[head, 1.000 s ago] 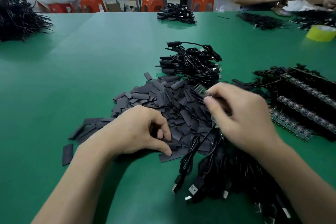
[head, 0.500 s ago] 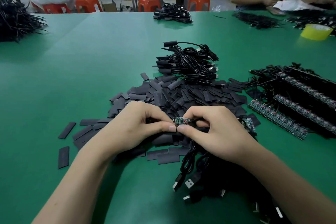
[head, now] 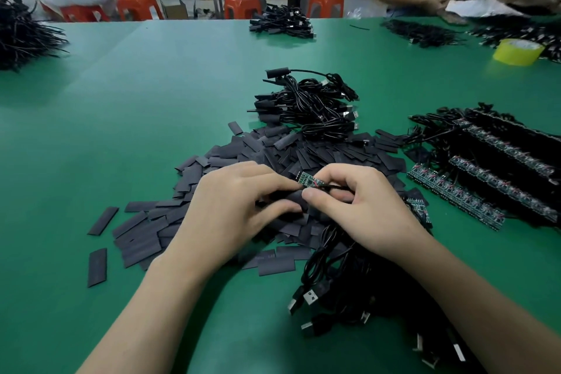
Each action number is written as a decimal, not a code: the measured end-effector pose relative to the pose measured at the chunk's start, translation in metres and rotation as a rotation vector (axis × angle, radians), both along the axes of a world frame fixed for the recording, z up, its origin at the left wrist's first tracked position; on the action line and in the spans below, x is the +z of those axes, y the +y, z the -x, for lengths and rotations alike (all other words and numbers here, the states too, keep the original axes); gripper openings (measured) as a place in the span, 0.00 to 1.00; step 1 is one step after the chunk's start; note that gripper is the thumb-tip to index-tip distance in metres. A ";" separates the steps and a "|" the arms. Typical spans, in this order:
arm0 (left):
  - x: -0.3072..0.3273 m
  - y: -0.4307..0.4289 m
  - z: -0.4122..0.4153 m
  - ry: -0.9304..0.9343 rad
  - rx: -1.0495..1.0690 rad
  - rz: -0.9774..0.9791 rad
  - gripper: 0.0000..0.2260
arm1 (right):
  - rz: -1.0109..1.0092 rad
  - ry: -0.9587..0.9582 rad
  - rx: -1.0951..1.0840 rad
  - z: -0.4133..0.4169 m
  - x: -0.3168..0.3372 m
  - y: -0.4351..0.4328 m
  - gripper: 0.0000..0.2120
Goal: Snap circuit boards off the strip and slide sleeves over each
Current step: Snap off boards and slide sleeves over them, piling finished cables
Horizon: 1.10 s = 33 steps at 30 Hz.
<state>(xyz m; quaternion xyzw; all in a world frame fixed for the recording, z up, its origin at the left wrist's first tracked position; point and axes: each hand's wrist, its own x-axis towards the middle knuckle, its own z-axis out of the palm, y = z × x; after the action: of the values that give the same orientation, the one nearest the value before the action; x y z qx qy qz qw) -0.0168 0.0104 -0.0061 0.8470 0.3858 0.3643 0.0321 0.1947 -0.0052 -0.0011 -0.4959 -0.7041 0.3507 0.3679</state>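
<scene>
Step in hand: I read this as the sleeving step. One board is free of its strip and is being brought to a sleeve, not yet covered.
Left hand: my left hand has thumb and forefinger curled round a dark sleeve, which they pinch just beside the right thumb.
Right hand: my right hand is curled round the wired end of the circuit board and its black lead. The grip is a pinch, not a fist.
Board position: it sits between the two sets of fingertips and pokes out bare above them, tilted. The sleeve lies just below it, on the left-thumb side.
Board look: small, narrow and green, with dark components. Thin red wires show at the end nearest the right fingers. I cannot tell whether the sleeve mouth has caught its edge.
Done so far: a heap of sleeved cables lies beyond the fingers, well apart from them.
Left to do: several strips of unsnapped boards lie to the right of the right hand. From this I judge most of the job remains.
Sleeve stock: loose sleeves, flat and matte black, are spread under and beyond both hands on the green counter.
Leads: a cable bundle with USB plugs lies on the near side of the right wrist.
Note: flat sleeves probably need squeezing open before a board will enter.
</scene>
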 end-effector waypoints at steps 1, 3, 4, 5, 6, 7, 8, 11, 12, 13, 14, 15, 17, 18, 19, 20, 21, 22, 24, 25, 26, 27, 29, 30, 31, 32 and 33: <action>-0.001 0.000 0.001 -0.036 0.022 0.013 0.11 | -0.037 -0.012 -0.010 0.000 0.001 -0.001 0.06; -0.003 0.002 0.002 -0.157 0.061 0.066 0.10 | -0.113 -0.087 -0.044 -0.001 0.002 -0.002 0.07; -0.004 0.002 0.002 -0.215 0.080 0.089 0.10 | -0.146 -0.146 -0.066 -0.002 0.002 -0.001 0.08; -0.005 0.003 0.003 -0.261 0.101 0.105 0.10 | -0.177 -0.202 -0.088 -0.004 0.002 0.000 0.09; -0.006 0.003 0.003 -0.293 0.121 0.117 0.09 | -0.203 -0.250 -0.103 -0.005 0.002 0.000 0.09; -0.007 0.004 0.003 -0.314 0.135 0.126 0.09 | -0.224 -0.294 -0.112 -0.005 0.002 0.000 0.09; -0.008 0.004 0.003 -0.325 0.145 0.131 0.08 | -0.244 -0.335 -0.116 -0.005 0.002 0.000 0.08; -0.010 0.004 0.001 -0.334 0.148 0.126 0.07 | -0.265 -0.356 -0.131 -0.006 -0.002 0.002 0.09; -0.011 0.004 0.000 -0.338 0.145 0.122 0.07 | -0.249 -0.328 -0.136 -0.007 -0.003 0.003 0.10; -0.011 0.004 -0.001 -0.343 0.141 0.121 0.07 | -0.230 -0.296 -0.140 -0.007 -0.003 0.003 0.11; -0.012 0.004 -0.002 -0.346 0.137 0.121 0.07 | -0.216 -0.267 -0.142 -0.007 -0.004 0.004 0.13; -0.012 0.004 -0.002 -0.348 0.133 0.119 0.07 | -0.209 -0.247 -0.143 -0.007 -0.004 0.004 0.14; -0.013 0.004 -0.003 -0.348 0.128 0.111 0.07 | -0.214 -0.228 -0.142 -0.006 -0.005 0.004 0.14; -0.013 0.004 -0.003 -0.350 0.127 0.109 0.07 | -0.216 -0.224 -0.136 -0.006 -0.006 0.004 0.15; -0.014 0.004 -0.003 -0.351 0.125 0.108 0.07 | -0.216 -0.220 -0.129 -0.006 -0.006 0.005 0.15; -0.014 0.004 -0.003 -0.348 0.121 0.107 0.07 | -0.215 -0.215 -0.121 -0.006 -0.006 0.004 0.15; -0.014 0.004 -0.003 -0.343 0.119 0.104 0.07 | -0.214 -0.214 -0.113 -0.006 -0.006 0.004 0.15; -0.015 0.004 -0.003 -0.336 0.120 0.105 0.08 | -0.213 -0.218 -0.104 -0.006 -0.007 0.004 0.15; -0.016 0.005 -0.003 -0.323 0.122 0.117 0.09 | -0.216 -0.245 -0.093 -0.006 -0.007 0.004 0.14; -0.016 0.005 -0.002 -0.315 0.120 0.123 0.09 | -0.218 -0.261 -0.091 -0.006 -0.008 0.004 0.13; -0.016 0.006 -0.002 -0.305 0.115 0.126 0.10 | -0.218 -0.275 -0.090 -0.005 -0.008 0.004 0.13; -0.016 0.006 -0.001 -0.292 0.107 0.128 0.10 | -0.217 -0.287 -0.090 -0.005 -0.008 0.004 0.13; -0.015 0.006 0.000 -0.254 0.090 0.125 0.11 | -0.207 -0.298 -0.085 -0.005 -0.008 0.005 0.13; -0.015 0.006 0.001 -0.236 0.083 0.122 0.11 | -0.195 -0.297 -0.081 -0.006 -0.008 0.005 0.13; -0.015 0.006 0.001 -0.222 0.077 0.121 0.11 | -0.182 -0.295 -0.077 -0.006 -0.008 0.005 0.13; -0.015 0.006 0.002 -0.212 0.073 0.121 0.11 | -0.173 -0.298 -0.074 -0.006 -0.008 0.005 0.13; -0.015 0.006 0.002 -0.206 0.071 0.122 0.11 | -0.168 -0.304 -0.071 -0.007 -0.008 0.006 0.13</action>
<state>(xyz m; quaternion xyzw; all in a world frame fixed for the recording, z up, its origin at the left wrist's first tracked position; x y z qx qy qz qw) -0.0186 0.0163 -0.0213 0.7874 0.4314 0.4264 0.1101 0.2014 0.0003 -0.0095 -0.5354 -0.7603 0.1983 0.3097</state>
